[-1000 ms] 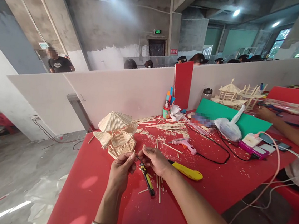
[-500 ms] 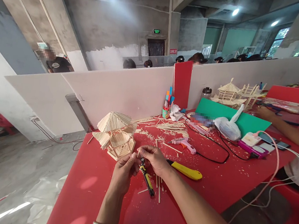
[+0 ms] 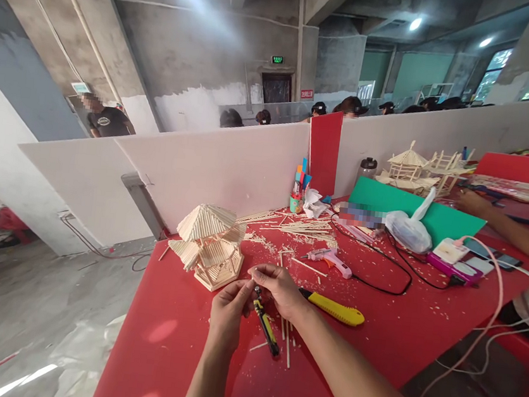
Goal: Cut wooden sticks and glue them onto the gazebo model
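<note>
My left hand [image 3: 229, 309] and my right hand [image 3: 278, 289] meet fingertip to fingertip over the red table. Both are closed in a pinch around a short piece of wooden stick [image 3: 251, 277], mostly covered by the fingers. Just below them is a pair of yellow-and-black-handled pliers [image 3: 267, 326], its jaw end close to my fingers. Behind my left hand stands a small pavilion model [image 3: 211, 243] built of wooden sticks, with a tiered roof. A yellow utility knife [image 3: 335, 309] lies right of my right hand, partly behind it.
A pink glue gun [image 3: 331, 260] with a black cord lies beyond the knife. Loose sticks [image 3: 306, 227] and shavings cover the back of the red table [image 3: 161, 346]. Further right are a green board [image 3: 454, 214], a plastic bag [image 3: 408, 231], a power strip [image 3: 452, 271] and a co-worker's arm [image 3: 505, 223].
The view has shifted slightly, so everything sits a little lower and further right. My hands stay together, and the stick piece between them now shows less.
</note>
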Demonstrator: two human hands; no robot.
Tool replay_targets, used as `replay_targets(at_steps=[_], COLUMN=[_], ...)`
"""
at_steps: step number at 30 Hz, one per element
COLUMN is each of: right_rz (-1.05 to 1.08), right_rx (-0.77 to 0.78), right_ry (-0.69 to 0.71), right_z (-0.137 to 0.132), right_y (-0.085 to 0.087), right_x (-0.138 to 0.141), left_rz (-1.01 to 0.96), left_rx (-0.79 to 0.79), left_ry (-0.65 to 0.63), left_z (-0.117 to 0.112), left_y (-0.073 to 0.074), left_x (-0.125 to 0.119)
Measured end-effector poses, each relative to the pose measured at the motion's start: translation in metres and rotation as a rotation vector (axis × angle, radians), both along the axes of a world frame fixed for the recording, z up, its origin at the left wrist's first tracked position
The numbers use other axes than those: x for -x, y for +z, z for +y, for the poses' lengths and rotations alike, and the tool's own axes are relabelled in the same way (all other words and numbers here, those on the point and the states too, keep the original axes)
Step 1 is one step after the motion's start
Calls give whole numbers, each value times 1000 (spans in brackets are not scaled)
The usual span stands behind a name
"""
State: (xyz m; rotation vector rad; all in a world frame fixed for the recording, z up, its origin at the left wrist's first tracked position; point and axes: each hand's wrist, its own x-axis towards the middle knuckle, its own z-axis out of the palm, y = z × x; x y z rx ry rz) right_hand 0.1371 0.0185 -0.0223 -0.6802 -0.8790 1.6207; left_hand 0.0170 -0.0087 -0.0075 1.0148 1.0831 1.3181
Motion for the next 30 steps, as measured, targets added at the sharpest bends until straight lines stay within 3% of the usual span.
replay_targets(at_steps=[11, 18, 24, 27, 30], right_rz=[-98, -299, -711, -1062, -1451], right_rx=[-32, -54, -250, -343, -330], right_ry=[-64, -223, -232, -231, -174], right_z=[-1, 5, -7, -17, -23], right_y=[-4, -7, 3, 8, 9], right_x=[0, -7, -26, -35, -37], left_rz=[7, -112, -209, -234, -239], left_rx=[17, 45, 88, 107, 120], left_ry=[68, 213, 306, 325, 321], left_z=[-4, 1, 6, 6, 7], left_y=[0, -3, -6, -6, -7], left_x=[0, 4, 8, 7, 6])
